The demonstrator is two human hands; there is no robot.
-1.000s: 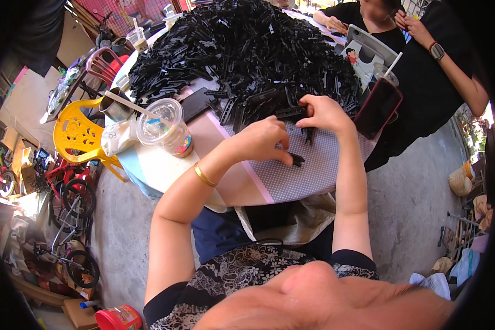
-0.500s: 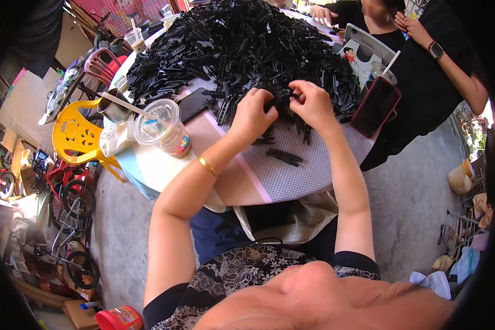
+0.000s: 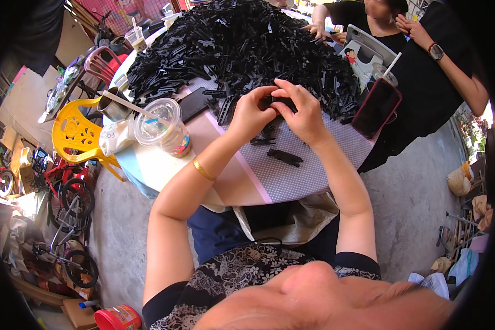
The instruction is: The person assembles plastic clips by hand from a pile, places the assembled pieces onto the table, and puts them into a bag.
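Observation:
A big heap of slim black plastic pieces (image 3: 231, 49) covers the far part of the round table (image 3: 214, 176). Just in front of it, my left hand (image 3: 252, 114) and my right hand (image 3: 301, 113) meet, fingers bent. Between their fingertips sits a small black plastic piece (image 3: 266, 101), mostly hidden by the fingers. Both hands are closed on it. Close below them lie a few loose black pieces (image 3: 265, 135), and another black piece (image 3: 285, 157) rests alone nearer the table edge.
Left of my arm stand a lidded plastic cup (image 3: 162, 129) with a straw and a metal tumbler (image 3: 114, 105). A dark flat case (image 3: 193, 104) lies beside the heap. At right a phone (image 3: 376, 108) leans upright; beyond it, a co-worker's hand (image 3: 315, 29) touches the heap.
My right hand has moved left, up against my left hand, and both now meet at the black piece. The co-worker's hand at the far side has shifted onto the heap.

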